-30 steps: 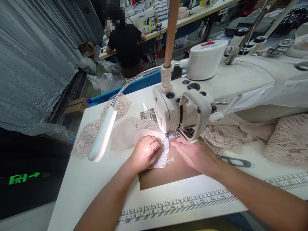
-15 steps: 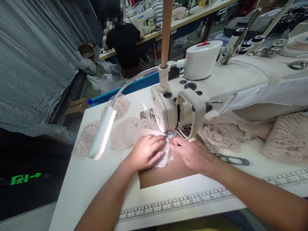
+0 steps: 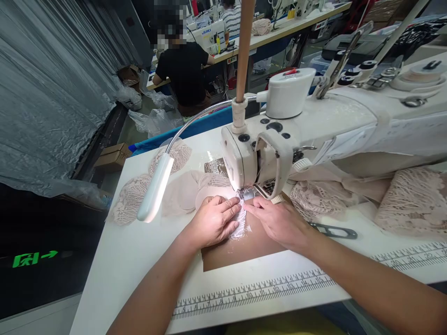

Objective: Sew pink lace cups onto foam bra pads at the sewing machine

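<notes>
Right at the machine [image 3: 335, 114], some pale lace [image 3: 240, 228] is being held down on a brown sheet [image 3: 240, 253]. Going by its look, it is thin, light and soft, so it may be creased or pulled crooked easily. It is likely best held flat, near its edges, with light fingertips. By the left hand [image 3: 213, 221], the lace is being pressed from above, palm down, fingers stretched out and thumb apart. By the right hand [image 3: 279, 221], its right edge is being touched with one straight finger; whether anything is being gripped underneath cannot be told. Both wrists are being held low.
</notes>
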A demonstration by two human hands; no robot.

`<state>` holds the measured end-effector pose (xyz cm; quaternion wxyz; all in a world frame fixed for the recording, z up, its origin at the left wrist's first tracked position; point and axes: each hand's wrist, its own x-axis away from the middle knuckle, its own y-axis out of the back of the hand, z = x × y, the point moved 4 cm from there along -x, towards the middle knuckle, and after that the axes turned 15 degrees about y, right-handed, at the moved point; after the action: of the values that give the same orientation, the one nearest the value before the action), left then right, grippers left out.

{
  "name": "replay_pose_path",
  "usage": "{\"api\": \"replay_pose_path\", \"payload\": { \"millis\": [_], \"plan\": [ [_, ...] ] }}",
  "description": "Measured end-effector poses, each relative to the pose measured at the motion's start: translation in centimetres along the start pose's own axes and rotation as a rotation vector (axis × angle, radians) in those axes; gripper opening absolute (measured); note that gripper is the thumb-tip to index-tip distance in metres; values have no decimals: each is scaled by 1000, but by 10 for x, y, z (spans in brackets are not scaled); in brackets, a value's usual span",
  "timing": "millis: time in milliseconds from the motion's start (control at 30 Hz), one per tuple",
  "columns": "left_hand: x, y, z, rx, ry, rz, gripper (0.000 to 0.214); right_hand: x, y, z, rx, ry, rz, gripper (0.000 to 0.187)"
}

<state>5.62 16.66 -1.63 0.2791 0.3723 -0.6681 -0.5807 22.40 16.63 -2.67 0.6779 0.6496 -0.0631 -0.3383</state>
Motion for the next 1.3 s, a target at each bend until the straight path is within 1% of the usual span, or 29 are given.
{"api": "replay_pose_path", "payload": {
  "millis": [200,267,367,633,733,867,1100,1300],
  "plan": [
    [-2,-1,2,16,42,-26,45,-3,-1,-2,28,-40,31,41],
    [-1,-2,3,32,44,-28,44,-2,1,-2,12,-29,30,40],
    [2,-1,4,69,36,-18,40,1,2,-2,-28,12,19,37],
    [4,-1,6,155,-18,-3,32,11,-4,0,-154,181,30,40],
    [4,0,4,154,-27,24,33,11,-5,1,-161,225,49,39],
    [4,1,3,125,-3,92,37,10,-4,1,-156,231,77,39],
    [4,3,1,99,-19,148,34,14,-4,0,-135,243,28,38],
    [6,3,-1,43,-26,195,37,14,-4,-1,-132,252,34,37]
  ]
}}
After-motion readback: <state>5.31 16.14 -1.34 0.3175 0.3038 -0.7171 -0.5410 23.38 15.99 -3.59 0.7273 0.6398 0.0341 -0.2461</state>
